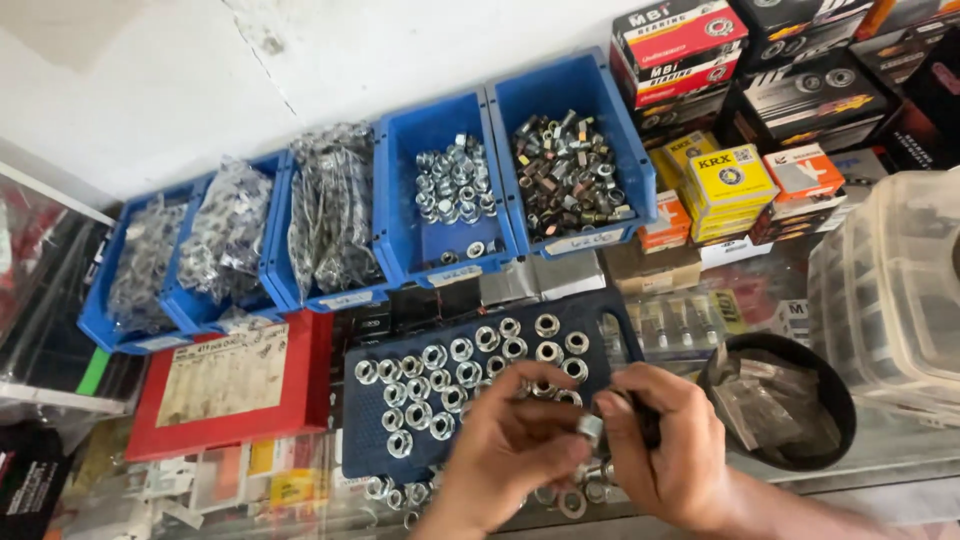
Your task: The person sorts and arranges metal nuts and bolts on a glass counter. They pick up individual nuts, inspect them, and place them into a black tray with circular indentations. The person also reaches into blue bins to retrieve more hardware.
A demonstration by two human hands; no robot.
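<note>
Five blue plastic bins [420, 130] stand in a row against a white, scuffed wall [200, 70] at the back of a glass counter top [880, 465]; the three at the left hold clear, crinkled bags of small metal parts [330, 205], the fourth holds loose bright silver nuts [455, 180], and the fifth a darker, mixed heap of nuts [570, 175]. In front of the left bins lies a flat red case [230, 385] with a pale paper label. Just to its right is a dark blue tray [400, 455] on which shiny round-flanged nuts [430, 385] stand in neat rows. Over the tray's near edge the left hand [510, 445] is curled, its fingertips pinching a small silver nut [590, 428] that the right hand [665, 445] also grips from the other side; the right hand is closed, with something dark, too hidden to tell, in its palm. More loose nuts [575, 495] lie on the glass just below the hands. Farther right sits a round black tub [835, 400] of small clear packets, then a ribbed translucent plastic container [885, 280]. Stacked cardboard boxes [735, 180], yellow, orange and black, fill the upper right.
</note>
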